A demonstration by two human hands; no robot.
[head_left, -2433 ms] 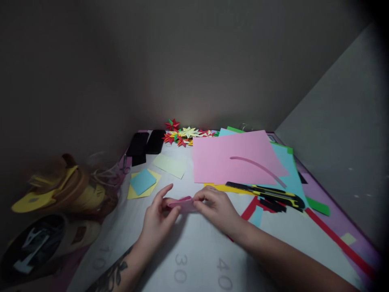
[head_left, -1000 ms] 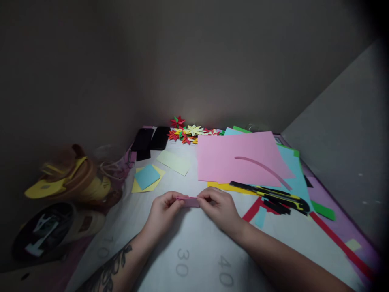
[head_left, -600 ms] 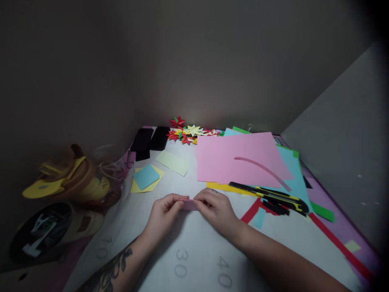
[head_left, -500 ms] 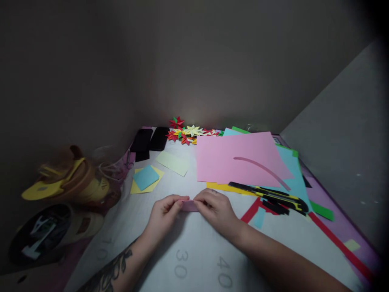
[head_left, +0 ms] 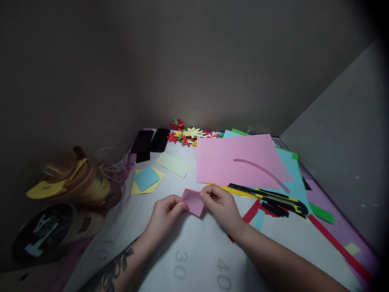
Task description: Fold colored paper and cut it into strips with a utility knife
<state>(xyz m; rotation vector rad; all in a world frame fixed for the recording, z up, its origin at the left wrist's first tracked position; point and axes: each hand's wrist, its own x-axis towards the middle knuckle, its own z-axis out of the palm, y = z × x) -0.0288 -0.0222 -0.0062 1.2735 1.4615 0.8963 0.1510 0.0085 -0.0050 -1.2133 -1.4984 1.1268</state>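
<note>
A small pink paper (head_left: 193, 202) is held up between both hands above the white mat, tilted so that one corner points down. My left hand (head_left: 167, 213) pinches its left corner between thumb and fingers. At its right corner, my right hand (head_left: 219, 207) grips the paper with thumb and forefinger. Just behind them lies a large pink sheet (head_left: 231, 158) with a curved pink strip on it. A yellow and black cutter (head_left: 282, 196) rests by the sheet's front right edge, next to black and red paper pieces.
Folded paper stars (head_left: 193, 132) sit at the back, with two dark phones (head_left: 160, 140) to their left. A blue square (head_left: 146, 178) lies on yellow paper, near a pale green piece (head_left: 172, 164). Caps (head_left: 75, 182) stand at the left. A red strip (head_left: 337, 245) lies right.
The small pink paper has turned from a narrow, level band to a tilted shape showing more of its face. My right hand has risen slightly and both hands still hold it.
</note>
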